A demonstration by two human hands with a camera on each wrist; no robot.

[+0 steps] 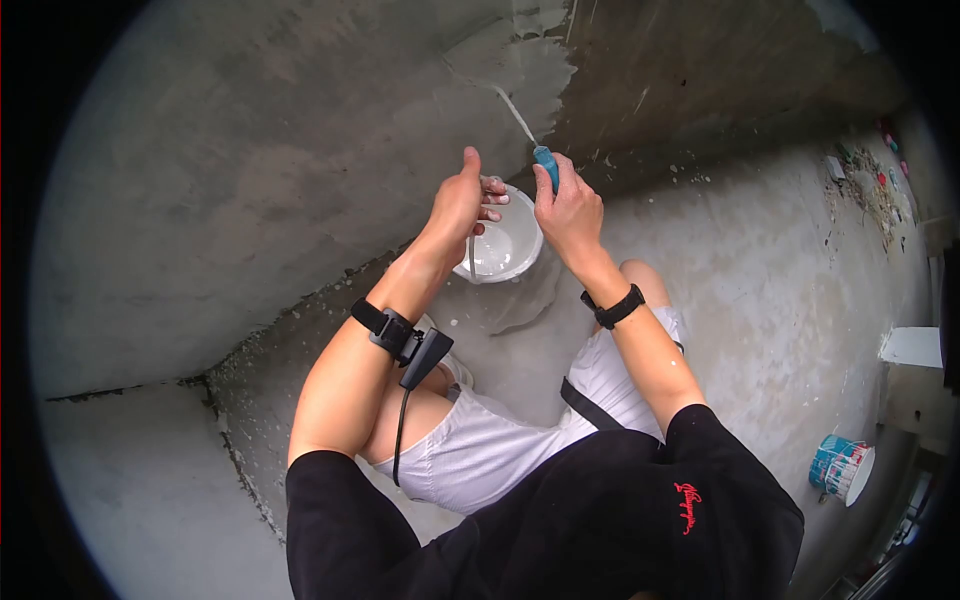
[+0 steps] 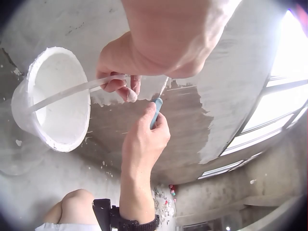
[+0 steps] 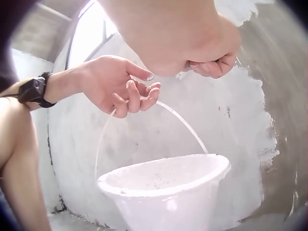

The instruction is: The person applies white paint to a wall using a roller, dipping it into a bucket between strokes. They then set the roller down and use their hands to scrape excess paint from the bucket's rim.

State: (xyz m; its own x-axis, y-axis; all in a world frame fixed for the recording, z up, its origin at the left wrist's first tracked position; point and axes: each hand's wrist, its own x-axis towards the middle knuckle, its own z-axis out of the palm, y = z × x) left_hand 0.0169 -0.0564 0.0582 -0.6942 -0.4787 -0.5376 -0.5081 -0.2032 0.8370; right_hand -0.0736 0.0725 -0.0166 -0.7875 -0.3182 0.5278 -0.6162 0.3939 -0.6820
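Curled fingers of left hand (image 3: 113, 86) round bucket handle (image 3: 185, 122), of right hand (image 1: 572, 208) round blue tool grip (image 1: 545, 167), head view's upper centre, hidden from right wrist.

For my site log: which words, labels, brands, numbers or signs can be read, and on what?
No text is readable.
Black shirt: red script, too small and blurred to read.
Blue-and-white bucket: coloured side, any print too small to read.
White bucket: no lettering visible.
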